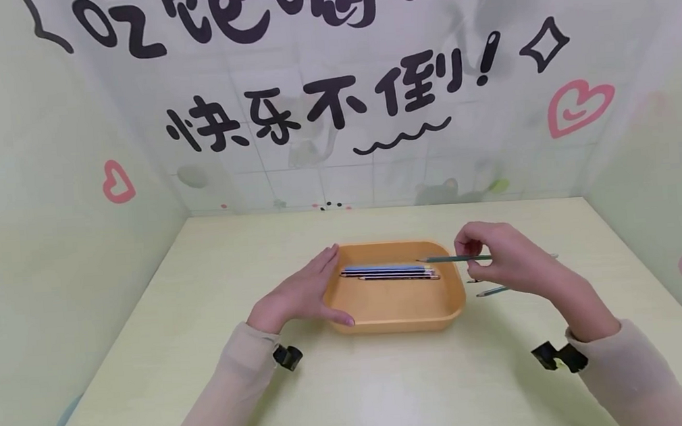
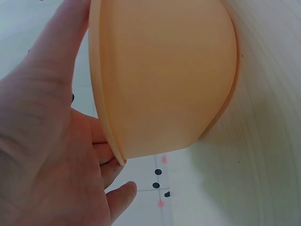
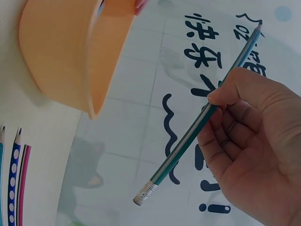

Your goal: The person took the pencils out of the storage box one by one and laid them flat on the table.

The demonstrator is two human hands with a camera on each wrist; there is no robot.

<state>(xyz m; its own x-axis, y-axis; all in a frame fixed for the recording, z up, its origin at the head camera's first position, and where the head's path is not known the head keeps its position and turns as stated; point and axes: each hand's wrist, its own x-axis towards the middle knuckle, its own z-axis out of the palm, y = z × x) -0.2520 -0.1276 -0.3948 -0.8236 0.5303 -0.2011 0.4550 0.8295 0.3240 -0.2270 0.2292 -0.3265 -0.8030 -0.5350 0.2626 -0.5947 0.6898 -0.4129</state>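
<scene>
An orange plastic tray (image 1: 395, 309) stands on the table, with several dark and blue pencils (image 1: 389, 273) lying side by side in it. My left hand (image 1: 300, 296) rests along the tray's left end, its fingers extended at the far corner and the thumb over the near rim. Between thumb and fingertips, my right hand (image 1: 507, 261) pinches a green-and-silver striped pencil (image 3: 181, 146). Its sharpened tip points left over the tray; the eraser end (image 3: 145, 194) shows in the right wrist view. Below this hand lie a dotted blue pencil (image 3: 14, 174) and a magenta one (image 3: 23, 183).
Beside the tray's right end, a light blue pencil (image 1: 490, 291) lies on the pale wooden table (image 1: 382, 382), partly hidden by the right hand. A white printed curtain (image 1: 327, 181) with black characters and pink hearts stands behind the table and along both sides.
</scene>
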